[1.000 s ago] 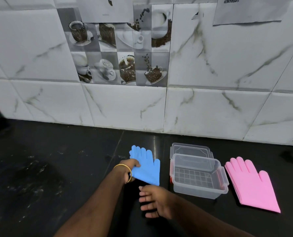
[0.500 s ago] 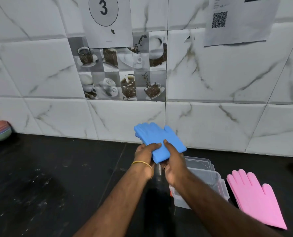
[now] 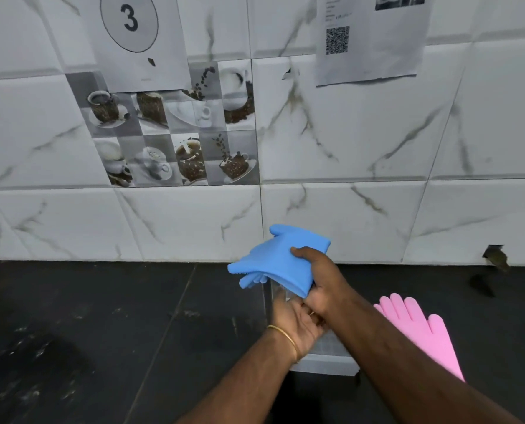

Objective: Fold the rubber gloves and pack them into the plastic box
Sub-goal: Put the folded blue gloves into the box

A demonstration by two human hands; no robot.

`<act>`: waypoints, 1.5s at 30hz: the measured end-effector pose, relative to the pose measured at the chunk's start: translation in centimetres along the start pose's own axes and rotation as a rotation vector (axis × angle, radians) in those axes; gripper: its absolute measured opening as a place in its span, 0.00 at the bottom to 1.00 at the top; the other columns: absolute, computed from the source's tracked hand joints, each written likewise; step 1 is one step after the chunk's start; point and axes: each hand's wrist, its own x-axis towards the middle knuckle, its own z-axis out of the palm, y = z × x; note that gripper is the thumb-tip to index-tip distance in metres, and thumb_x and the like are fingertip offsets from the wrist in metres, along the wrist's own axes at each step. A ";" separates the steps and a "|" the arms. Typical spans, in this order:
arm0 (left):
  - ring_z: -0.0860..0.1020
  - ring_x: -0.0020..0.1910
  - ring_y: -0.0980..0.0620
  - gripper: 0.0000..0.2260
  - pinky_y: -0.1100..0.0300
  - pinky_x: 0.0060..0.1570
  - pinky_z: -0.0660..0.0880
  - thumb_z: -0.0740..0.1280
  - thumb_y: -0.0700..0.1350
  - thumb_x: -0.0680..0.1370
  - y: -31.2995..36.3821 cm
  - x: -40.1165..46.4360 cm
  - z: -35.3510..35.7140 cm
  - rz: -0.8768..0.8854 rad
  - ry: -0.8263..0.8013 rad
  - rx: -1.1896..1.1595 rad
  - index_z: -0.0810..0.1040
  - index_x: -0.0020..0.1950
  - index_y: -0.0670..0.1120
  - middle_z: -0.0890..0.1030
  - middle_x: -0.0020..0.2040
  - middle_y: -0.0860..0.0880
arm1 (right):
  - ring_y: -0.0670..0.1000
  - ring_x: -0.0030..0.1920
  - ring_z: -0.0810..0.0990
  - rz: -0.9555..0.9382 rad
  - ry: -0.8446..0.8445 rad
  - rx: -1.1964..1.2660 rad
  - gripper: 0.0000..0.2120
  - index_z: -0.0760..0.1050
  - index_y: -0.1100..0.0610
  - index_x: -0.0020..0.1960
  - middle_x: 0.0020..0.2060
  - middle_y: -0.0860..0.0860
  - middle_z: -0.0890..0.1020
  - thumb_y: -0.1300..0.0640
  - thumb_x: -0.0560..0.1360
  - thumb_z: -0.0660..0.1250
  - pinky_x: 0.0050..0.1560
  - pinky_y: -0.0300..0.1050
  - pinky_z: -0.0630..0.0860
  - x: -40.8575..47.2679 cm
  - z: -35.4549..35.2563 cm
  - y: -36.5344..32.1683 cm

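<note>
A blue rubber glove [image 3: 281, 260], folded over on itself, is held up in the air in front of the tiled wall. My right hand [image 3: 319, 283] grips its right side, thumb on top. Just below, my left hand [image 3: 296, 321], with a gold bangle on the wrist, is turned palm up; its fingers are tucked under my right hand, so their hold is hidden. The clear plastic box [image 3: 328, 361] stands on the black counter under both hands and is mostly covered by them. A pink rubber glove [image 3: 423, 332] lies flat on the counter to the right of the box.
The black counter [image 3: 102, 332] stretches to the left and in front. A white marble-tiled wall [image 3: 377, 179] rises close behind it, with paper sheets taped on. A small dark gap [image 3: 495, 255] shows at the wall's base on the right.
The blue glove went from lying flat on the counter to being lifted and folded in the air. My left hand has dropped below it; my right hand now grips it.
</note>
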 end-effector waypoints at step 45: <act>0.81 0.47 0.35 0.19 0.43 0.43 0.81 0.62 0.41 0.74 -0.4 2.8 -4.3 -0.112 0.196 0.202 0.75 0.64 0.37 0.82 0.55 0.34 | 0.57 0.64 0.73 -0.364 -0.022 -2.089 0.21 0.75 0.51 0.64 0.62 0.51 0.75 0.63 0.73 0.59 0.62 0.50 0.74 3.0 -13.9 2.8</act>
